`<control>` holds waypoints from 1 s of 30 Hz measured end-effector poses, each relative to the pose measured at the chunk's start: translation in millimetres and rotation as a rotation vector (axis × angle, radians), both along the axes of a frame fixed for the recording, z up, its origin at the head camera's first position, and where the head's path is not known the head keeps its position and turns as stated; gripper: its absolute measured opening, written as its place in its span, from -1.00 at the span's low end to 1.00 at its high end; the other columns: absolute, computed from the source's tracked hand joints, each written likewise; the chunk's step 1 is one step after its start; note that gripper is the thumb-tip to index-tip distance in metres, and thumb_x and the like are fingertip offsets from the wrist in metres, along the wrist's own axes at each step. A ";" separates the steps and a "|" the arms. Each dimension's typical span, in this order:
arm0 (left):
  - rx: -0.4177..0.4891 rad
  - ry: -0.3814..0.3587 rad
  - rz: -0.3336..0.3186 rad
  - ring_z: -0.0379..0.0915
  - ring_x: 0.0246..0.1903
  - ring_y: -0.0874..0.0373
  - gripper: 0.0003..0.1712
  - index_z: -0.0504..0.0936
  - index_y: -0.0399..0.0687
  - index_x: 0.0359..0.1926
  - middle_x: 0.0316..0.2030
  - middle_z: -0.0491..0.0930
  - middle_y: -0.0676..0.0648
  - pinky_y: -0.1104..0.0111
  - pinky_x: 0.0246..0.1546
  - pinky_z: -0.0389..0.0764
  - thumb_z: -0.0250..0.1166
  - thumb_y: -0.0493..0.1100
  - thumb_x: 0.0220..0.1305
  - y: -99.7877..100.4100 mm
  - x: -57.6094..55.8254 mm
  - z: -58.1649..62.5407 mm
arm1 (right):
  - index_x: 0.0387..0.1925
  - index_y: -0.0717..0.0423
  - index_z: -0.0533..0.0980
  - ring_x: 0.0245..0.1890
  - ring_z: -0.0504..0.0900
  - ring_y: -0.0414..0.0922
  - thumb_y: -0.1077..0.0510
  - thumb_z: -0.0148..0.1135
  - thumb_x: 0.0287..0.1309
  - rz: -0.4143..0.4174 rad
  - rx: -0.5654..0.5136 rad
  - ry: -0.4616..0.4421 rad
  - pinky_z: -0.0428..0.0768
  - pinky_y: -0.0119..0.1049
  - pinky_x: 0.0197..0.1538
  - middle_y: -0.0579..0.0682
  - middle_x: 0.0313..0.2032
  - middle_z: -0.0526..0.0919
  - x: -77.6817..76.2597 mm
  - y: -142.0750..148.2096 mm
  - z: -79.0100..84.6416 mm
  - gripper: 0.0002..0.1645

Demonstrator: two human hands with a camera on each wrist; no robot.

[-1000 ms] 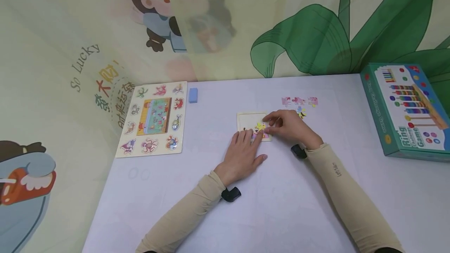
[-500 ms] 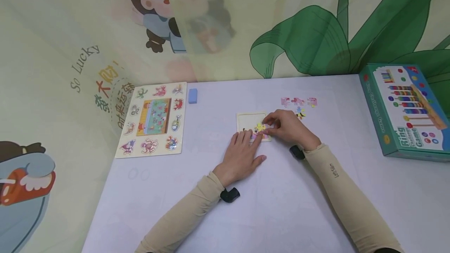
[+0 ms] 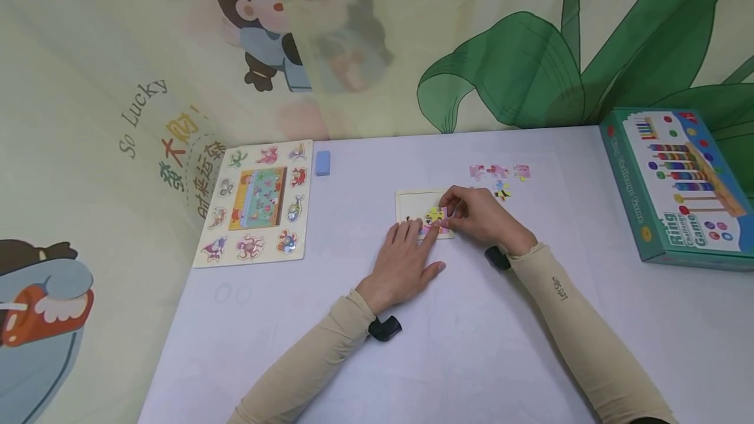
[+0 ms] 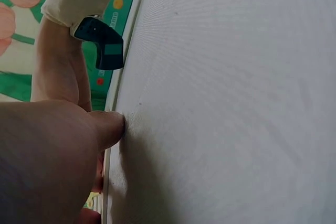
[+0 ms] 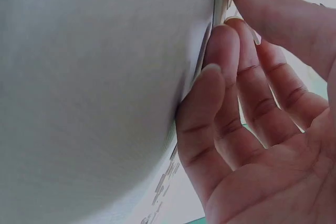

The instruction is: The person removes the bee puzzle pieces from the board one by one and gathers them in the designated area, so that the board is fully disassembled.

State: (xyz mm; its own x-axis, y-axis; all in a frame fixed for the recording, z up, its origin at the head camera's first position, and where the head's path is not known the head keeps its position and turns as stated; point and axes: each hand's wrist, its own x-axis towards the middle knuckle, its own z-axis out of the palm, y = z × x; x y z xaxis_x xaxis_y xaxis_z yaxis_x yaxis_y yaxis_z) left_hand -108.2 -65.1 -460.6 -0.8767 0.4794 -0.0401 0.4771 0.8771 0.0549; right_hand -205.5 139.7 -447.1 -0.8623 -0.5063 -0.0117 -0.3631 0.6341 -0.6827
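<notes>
A small square puzzle tray (image 3: 412, 199) with a pale rim lies mid-table. Yellow and pink jigsaw pieces sit in its lower right part. My left hand (image 3: 400, 267) lies across the tray's near edge, fingers extended, its index fingertip on the pieces. At the tray's right side my right hand (image 3: 480, 214) pinches a yellow jigsaw puzzle piece (image 3: 434, 214) between thumb and index finger. In the right wrist view, the thumb (image 5: 283, 22) meets the tray's edge while the other fingers curl near the table. The left wrist view shows the left thumb (image 4: 107, 128) close over the tabletop.
Loose pink jigsaw pieces (image 3: 497, 171) and a bee piece (image 3: 502, 190) lie behind the right hand. A sea-animal puzzle board (image 3: 250, 264) and a blue block (image 3: 323, 163) are at the left. The green ring game box (image 3: 677, 188) stands at the right, by the printed cloth backdrop.
The yellow piece has shifted slightly in the tray's lower right part, and more yellow and pink shows beside the right fingertips. The left hand stays in place.
</notes>
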 end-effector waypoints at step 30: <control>0.006 -0.171 0.017 -0.18 0.69 -0.18 -0.10 -0.03 0.07 0.73 0.69 -0.05 -0.30 -0.07 0.66 -0.06 -0.11 0.39 0.62 0.7 8.8 4.0 | 0.21 0.10 0.67 -0.07 0.68 0.11 0.25 0.42 0.37 -0.249 -0.014 0.054 0.58 -0.24 -0.05 0.21 -0.08 0.76 -11.6 78.3 13.4 -0.60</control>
State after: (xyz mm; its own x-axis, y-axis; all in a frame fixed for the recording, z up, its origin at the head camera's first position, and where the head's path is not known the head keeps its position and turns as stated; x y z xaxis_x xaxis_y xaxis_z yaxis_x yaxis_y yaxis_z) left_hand -99.5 -64.4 -456.6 -0.8655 0.4648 -0.1868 0.4451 0.8846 0.1391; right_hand -217.1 218.0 -433.7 -0.9595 -0.2783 0.0435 -0.2335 0.6991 -0.6758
